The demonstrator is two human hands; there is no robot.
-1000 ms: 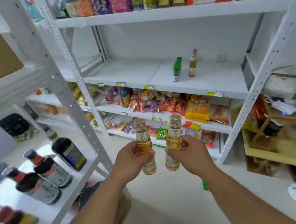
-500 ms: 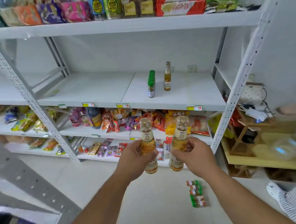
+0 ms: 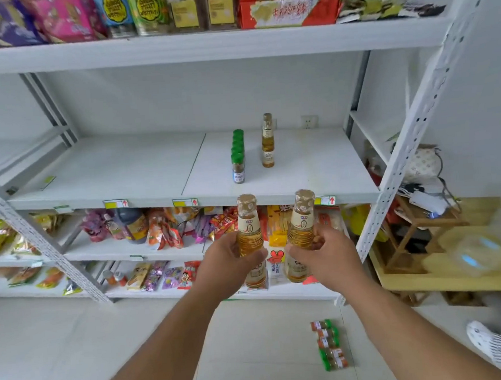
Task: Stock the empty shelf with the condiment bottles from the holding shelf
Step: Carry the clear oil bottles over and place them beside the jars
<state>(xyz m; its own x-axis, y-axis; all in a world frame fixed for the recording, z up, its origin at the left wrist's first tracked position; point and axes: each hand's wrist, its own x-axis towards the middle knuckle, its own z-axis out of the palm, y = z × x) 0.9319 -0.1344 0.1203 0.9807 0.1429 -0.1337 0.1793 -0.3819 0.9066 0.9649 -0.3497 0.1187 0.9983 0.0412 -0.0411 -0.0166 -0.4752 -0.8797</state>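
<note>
My left hand (image 3: 229,264) grips a small amber condiment bottle (image 3: 247,219) with a gold cap, held upright. My right hand (image 3: 325,255) grips a second, matching amber bottle (image 3: 301,219), also upright. Both bottles are side by side just below the front edge of the nearly bare white shelf (image 3: 123,172). On that shelf stand a row of several green-capped spice jars (image 3: 238,161) and, right of them, one amber bottle of the same kind (image 3: 267,141).
Snack packets (image 3: 163,231) fill the two lower shelves; boxes and jars (image 3: 189,7) line the top shelf. Several green-capped spice jars (image 3: 329,344) lie on the floor. White perforated uprights (image 3: 416,113) frame the bay. A wooden rack (image 3: 424,231) stands at right.
The view has swung right, away from the holding shelf with dark bottles, and closer to the nearly bare shelf. Both hands keep their bottles, now raised nearer the shelf's front edge.
</note>
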